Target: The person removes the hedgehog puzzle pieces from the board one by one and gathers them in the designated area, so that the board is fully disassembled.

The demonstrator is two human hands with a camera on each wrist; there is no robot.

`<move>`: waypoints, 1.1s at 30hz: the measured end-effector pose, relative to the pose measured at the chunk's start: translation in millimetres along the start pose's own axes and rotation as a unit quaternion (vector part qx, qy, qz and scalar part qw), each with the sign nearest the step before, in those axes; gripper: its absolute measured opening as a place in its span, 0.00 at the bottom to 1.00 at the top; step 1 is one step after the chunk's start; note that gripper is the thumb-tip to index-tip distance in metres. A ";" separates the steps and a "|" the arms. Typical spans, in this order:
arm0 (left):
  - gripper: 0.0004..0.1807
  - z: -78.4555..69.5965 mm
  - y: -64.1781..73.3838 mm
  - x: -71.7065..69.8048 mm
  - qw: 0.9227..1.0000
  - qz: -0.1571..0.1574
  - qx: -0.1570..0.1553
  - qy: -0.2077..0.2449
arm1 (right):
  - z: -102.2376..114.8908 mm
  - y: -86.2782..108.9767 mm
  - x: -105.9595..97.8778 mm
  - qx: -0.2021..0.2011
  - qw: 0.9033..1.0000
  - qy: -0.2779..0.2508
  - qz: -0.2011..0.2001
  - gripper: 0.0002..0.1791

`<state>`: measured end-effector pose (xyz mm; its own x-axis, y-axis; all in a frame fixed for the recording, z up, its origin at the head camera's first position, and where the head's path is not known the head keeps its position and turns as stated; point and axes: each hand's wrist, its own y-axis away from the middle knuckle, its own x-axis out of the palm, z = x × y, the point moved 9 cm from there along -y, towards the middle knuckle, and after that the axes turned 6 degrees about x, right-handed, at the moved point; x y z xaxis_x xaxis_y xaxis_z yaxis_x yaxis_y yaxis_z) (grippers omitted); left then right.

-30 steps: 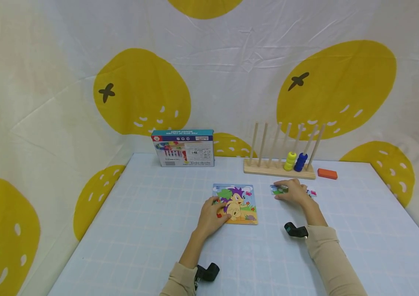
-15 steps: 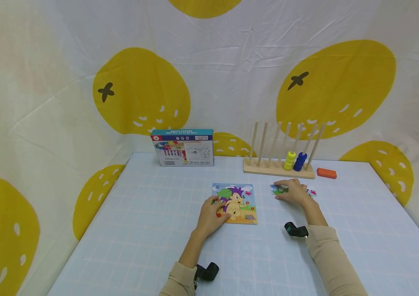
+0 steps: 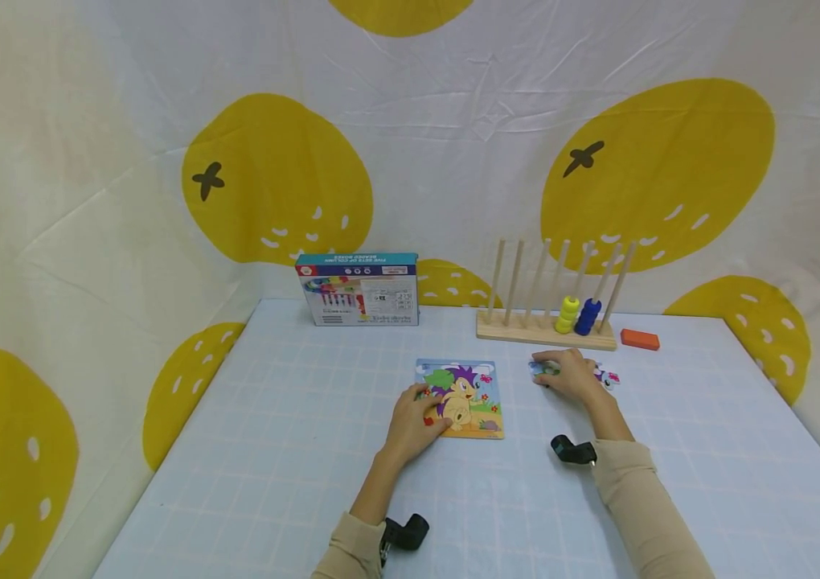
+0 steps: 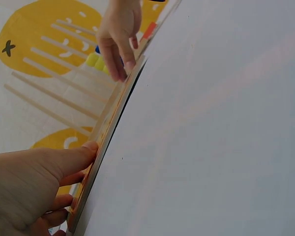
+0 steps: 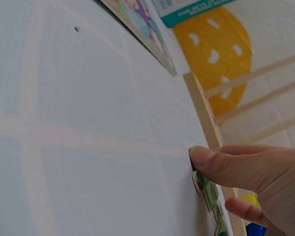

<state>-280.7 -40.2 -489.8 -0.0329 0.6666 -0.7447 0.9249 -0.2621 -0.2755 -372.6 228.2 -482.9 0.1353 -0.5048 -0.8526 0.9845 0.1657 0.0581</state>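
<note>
At the back left of a pale checked counter, a teal-topped box stands on edge. Nearer the middle, a person's left hand rests on the left side of a hedgehog puzzle board, thumb and fingers spread apart. Behind and to the right, a wooden peg stand carries yellow beads and blue beads. Before the stand, the right hand pinches a puzzle piece between thumb and fingers; further colourful pieces lie just beside it. An orange block sits near the stand's right end.
</note>
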 end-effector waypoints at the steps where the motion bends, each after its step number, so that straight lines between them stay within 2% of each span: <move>1: 0.24 0.1 0.1 0.2 1.000 0.001 0.000 0.000 | 0.2 -0.1 -0.2 0.001 1.000 0.000 -0.001 0.23; 15: 0.23 -1.2 -0.5 -0.2 1.000 -0.005 0.008 0.003 | 0.2 -0.5 0.6 0.011 1.000 -0.022 0.016 0.24; 19: 0.23 -1.4 0.2 -0.3 1.000 -0.002 0.007 0.005 | 6.8 1.6 -1.9 -0.012 0.999 -0.039 -0.003 0.25; 24: 0.23 -2.7 0.3 -1.1 1.000 -0.006 0.013 0.000 | 26.3 7.1 -5.9 -0.055 0.993 -0.076 -0.071 0.23; 27: 0.23 -3.2 0.3 -2.0 1.000 -0.009 0.016 -0.003 | 42.4 10.3 -2.6 -0.070 0.988 -0.101 -0.094 0.20; 30: 0.23 -2.5 0.4 -1.9 1.000 -0.008 0.010 0.000 | 60.9 12.0 8.6 -0.091 0.985 -0.122 -0.081 0.19; 33: 0.23 -2.0 0.1 -1.3 1.000 -0.006 0.011 -0.001 | 78.0 13.7 24.7 -0.108 0.984 -0.132 -0.046 0.20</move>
<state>-279.8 -39.8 -487.6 -0.0443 0.6677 -0.7431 0.9161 -0.2695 -0.2968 -347.1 151.9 -462.7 0.0999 -0.7238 -0.6828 0.9512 0.2707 -0.1478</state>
